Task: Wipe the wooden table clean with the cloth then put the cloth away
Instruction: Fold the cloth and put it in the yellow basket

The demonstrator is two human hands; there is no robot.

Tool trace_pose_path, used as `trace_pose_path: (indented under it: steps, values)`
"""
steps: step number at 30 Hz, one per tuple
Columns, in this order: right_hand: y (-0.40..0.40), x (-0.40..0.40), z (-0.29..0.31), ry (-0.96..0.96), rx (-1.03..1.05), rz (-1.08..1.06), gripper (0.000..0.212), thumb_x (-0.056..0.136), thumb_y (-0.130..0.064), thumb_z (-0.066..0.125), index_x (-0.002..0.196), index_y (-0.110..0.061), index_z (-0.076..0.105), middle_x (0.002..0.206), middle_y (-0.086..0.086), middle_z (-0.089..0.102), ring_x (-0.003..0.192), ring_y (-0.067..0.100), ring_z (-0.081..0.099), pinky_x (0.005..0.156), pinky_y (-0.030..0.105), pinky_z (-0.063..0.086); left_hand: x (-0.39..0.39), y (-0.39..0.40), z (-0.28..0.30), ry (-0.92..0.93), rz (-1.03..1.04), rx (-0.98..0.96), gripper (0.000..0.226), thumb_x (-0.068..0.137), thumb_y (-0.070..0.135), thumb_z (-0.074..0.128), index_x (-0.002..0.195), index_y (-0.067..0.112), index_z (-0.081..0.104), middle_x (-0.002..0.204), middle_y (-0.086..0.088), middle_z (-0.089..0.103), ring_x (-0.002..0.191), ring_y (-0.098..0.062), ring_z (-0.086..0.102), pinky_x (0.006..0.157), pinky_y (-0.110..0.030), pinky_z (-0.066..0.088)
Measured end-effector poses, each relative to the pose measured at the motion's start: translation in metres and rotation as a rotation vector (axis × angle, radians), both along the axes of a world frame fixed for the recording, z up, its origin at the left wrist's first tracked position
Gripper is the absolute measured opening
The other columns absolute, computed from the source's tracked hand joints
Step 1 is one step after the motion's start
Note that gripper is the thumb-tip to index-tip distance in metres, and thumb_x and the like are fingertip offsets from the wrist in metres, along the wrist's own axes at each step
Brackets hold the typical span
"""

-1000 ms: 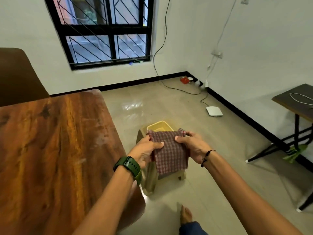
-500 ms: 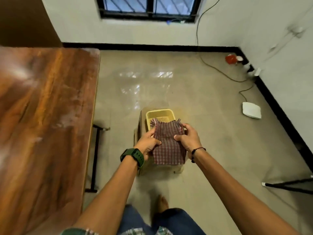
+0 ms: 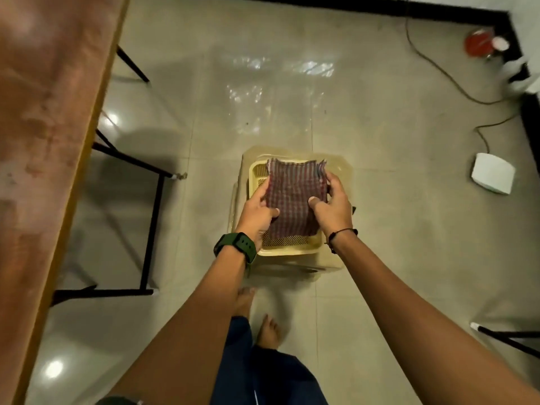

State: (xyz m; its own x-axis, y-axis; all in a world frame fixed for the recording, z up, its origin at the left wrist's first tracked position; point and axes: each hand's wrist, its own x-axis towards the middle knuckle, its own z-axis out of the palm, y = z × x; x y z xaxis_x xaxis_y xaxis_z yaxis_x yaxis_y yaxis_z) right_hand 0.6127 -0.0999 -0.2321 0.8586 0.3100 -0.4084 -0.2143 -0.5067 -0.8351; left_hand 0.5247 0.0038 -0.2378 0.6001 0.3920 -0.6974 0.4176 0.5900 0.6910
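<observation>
- The left hand (image 3: 257,213) and right hand (image 3: 331,207) grip a folded checked cloth (image 3: 295,197) from either side, thumbs pressed on its top.
- Directly under the hands sits a yellow mesh basket (image 3: 287,248), itself resting on a pale plastic stool (image 3: 327,266).
- Far to the left of the left hand runs the wooden table (image 3: 49,127).
- Well to the right of the right hand, a white box (image 3: 493,173) lies on the tiled floor (image 3: 394,118).
- A green watch (image 3: 238,245) wraps the left wrist.

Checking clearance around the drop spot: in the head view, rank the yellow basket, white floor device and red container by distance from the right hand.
1. Yellow basket: directly beneath the right hand.
2. White floor device: on the floor to the right.
3. Red container: far right corner.
</observation>
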Motion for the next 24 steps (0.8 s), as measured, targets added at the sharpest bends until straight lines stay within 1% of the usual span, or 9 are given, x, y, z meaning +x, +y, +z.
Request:
trace_pose_path:
  steps: [5, 9, 11, 13, 15, 17, 19, 21, 24]
  values:
    - [0.010, -0.001, -0.045, 0.112, -0.153, 0.147, 0.082, 0.083, 0.006, 0.056, 0.149, -0.027, 0.020, 0.132, -0.002, 0.048, 0.111, 0.015, 0.052, 0.091, 0.028, 0.047, -0.002, -0.004, -0.047, 0.141, 0.016, -0.091, 0.063, 0.086, -0.016, 0.038, 0.140, 0.016, 0.034, 0.122, -0.011, 0.057, 0.105, -0.027, 0.057, 0.090, -0.048, 0.050]
    - [0.011, -0.004, -0.062, -0.045, -0.324, 0.222, 0.092, 0.077, 0.004, 0.057, 0.151, -0.024, 0.010, 0.143, 0.009, 0.042, 0.122, 0.030, 0.048, 0.097, 0.040, 0.044, 0.003, -0.007, -0.055, 0.131, -0.251, 0.066, 0.090, 0.082, -0.016, 0.035, 0.143, 0.043, 0.007, 0.138, 0.001, 0.041, 0.114, -0.029, 0.052, 0.089, -0.054, 0.049]
    - [0.011, -0.004, -0.064, -0.139, -0.391, 0.284, 0.089, 0.080, 0.003, 0.057, 0.151, -0.022, 0.011, 0.144, 0.011, 0.037, 0.125, 0.030, 0.044, 0.097, 0.039, 0.040, 0.009, -0.005, -0.058, 0.142, -0.403, 0.223, 0.094, 0.081, -0.014, 0.036, 0.140, 0.050, 0.001, 0.116, 0.010, 0.047, 0.101, -0.035, 0.058, 0.080, -0.058, 0.051]
    - [0.013, -0.002, -0.064, -0.198, -0.472, 0.354, 0.085, 0.082, 0.001, 0.056, 0.150, -0.021, 0.010, 0.143, 0.013, 0.036, 0.121, 0.034, 0.047, 0.094, 0.042, 0.041, 0.014, -0.002, -0.060, 0.147, -0.490, 0.338, 0.087, 0.082, -0.013, 0.037, 0.143, 0.042, 0.010, 0.098, 0.015, 0.046, 0.092, -0.027, 0.056, 0.081, -0.054, 0.053]
    - [0.014, 0.000, -0.066, -0.218, -0.557, 0.434, 0.088, 0.082, -0.001, 0.058, 0.151, -0.022, 0.007, 0.142, 0.014, 0.036, 0.114, 0.038, 0.052, 0.088, 0.044, 0.044, 0.017, -0.002, -0.061, 0.166, -0.507, 0.360, 0.075, 0.081, -0.011, 0.036, 0.143, 0.030, 0.027, 0.118, 0.002, 0.054, 0.091, -0.020, 0.052, 0.084, -0.051, 0.052]
    - [0.015, 0.001, -0.069, -0.207, -0.594, 0.496, 0.091, 0.082, -0.003, 0.059, 0.151, -0.027, 0.005, 0.140, 0.015, 0.036, 0.109, 0.040, 0.054, 0.086, 0.046, 0.045, 0.017, -0.003, -0.064, 0.229, -0.514, 0.354, 0.063, 0.083, -0.009, 0.035, 0.139, 0.019, 0.037, 0.135, -0.008, 0.047, 0.090, -0.019, 0.054, 0.088, -0.047, 0.052]
    - [0.014, 0.001, -0.071, -0.193, -0.549, 0.517, 0.088, 0.082, -0.001, 0.057, 0.150, -0.031, 0.009, 0.143, 0.013, 0.036, 0.110, 0.039, 0.054, 0.088, 0.046, 0.046, 0.016, -0.004, -0.067, 0.237, -0.525, 0.376, 0.060, 0.084, -0.006, 0.036, 0.140, 0.015, 0.036, 0.142, -0.009, 0.040, 0.108, -0.023, 0.053, 0.095, -0.043, 0.048]
    - [0.010, -0.001, -0.071, -0.244, -0.440, 0.480, 0.077, 0.081, 0.004, 0.052, 0.147, -0.028, 0.027, 0.145, 0.010, 0.036, 0.116, 0.035, 0.052, 0.092, 0.043, 0.046, 0.017, -0.005, -0.068, 0.153, -0.529, 0.430, 0.066, 0.083, -0.009, 0.037, 0.143, 0.018, 0.029, 0.150, -0.006, 0.027, 0.131, -0.024, 0.036, 0.105, -0.038, 0.040]
    - [0.003, -0.006, -0.067, -0.413, -0.349, 0.373, 0.056, 0.085, 0.005, 0.048, 0.137, -0.016, 0.048, 0.147, 0.012, 0.036, 0.123, 0.031, 0.048, 0.098, 0.039, 0.043, 0.016, -0.005, -0.064, -0.035, -0.433, 0.378, 0.079, 0.080, -0.019, 0.035, 0.146, 0.022, 0.020, 0.155, -0.001, 0.015, 0.139, -0.016, 0.021, 0.110, -0.034, 0.032]
